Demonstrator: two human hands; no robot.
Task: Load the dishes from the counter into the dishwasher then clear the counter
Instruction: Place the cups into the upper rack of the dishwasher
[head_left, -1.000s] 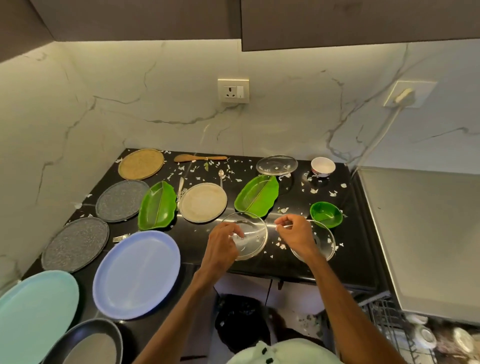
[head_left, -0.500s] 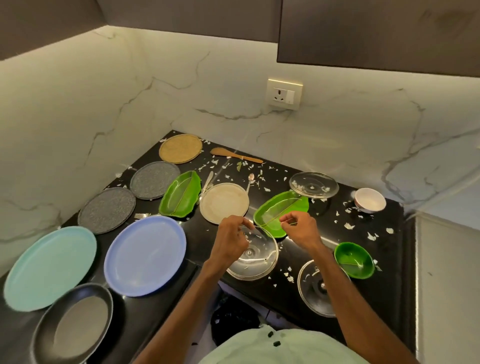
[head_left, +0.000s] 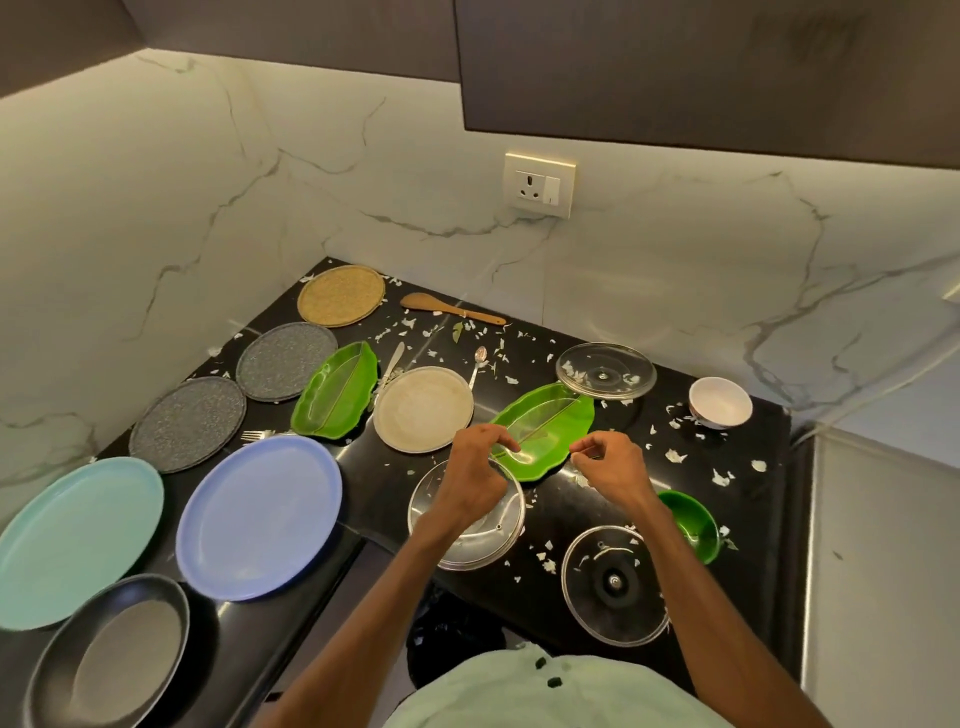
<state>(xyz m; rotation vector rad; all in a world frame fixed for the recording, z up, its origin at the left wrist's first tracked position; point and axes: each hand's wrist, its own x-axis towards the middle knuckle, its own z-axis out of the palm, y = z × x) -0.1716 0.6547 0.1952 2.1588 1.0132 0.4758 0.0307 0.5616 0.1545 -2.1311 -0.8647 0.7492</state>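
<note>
A green leaf-shaped dish (head_left: 556, 426) lies in the middle of the black counter (head_left: 587, 499). My left hand (head_left: 475, 475) hovers at its near left end with fingers loosely curled, above a glass lid (head_left: 467, 548). My right hand (head_left: 613, 465) is at the dish's near right edge, thumb and fingers close together; I see nothing held. A second glass lid (head_left: 615, 587) lies near the front edge and a third glass lid (head_left: 605, 370) at the back. Also here are a beige plate (head_left: 423, 408), another green leaf dish (head_left: 337, 395), a small green bowl (head_left: 693, 525) and a white bowl (head_left: 719, 400).
On the left stand a blue plate (head_left: 260, 514), a teal plate (head_left: 72, 540), a dark pan (head_left: 109, 654), two grey plates (head_left: 187, 423) and a woven mat (head_left: 340, 295). A wooden spatula (head_left: 452, 307), spoon (head_left: 478, 364) and fork (head_left: 257, 434) lie among white scraps.
Both hands have moved away from me, off the glass lids, to the near edge of the middle green leaf dish. The view has swung to the left.
</note>
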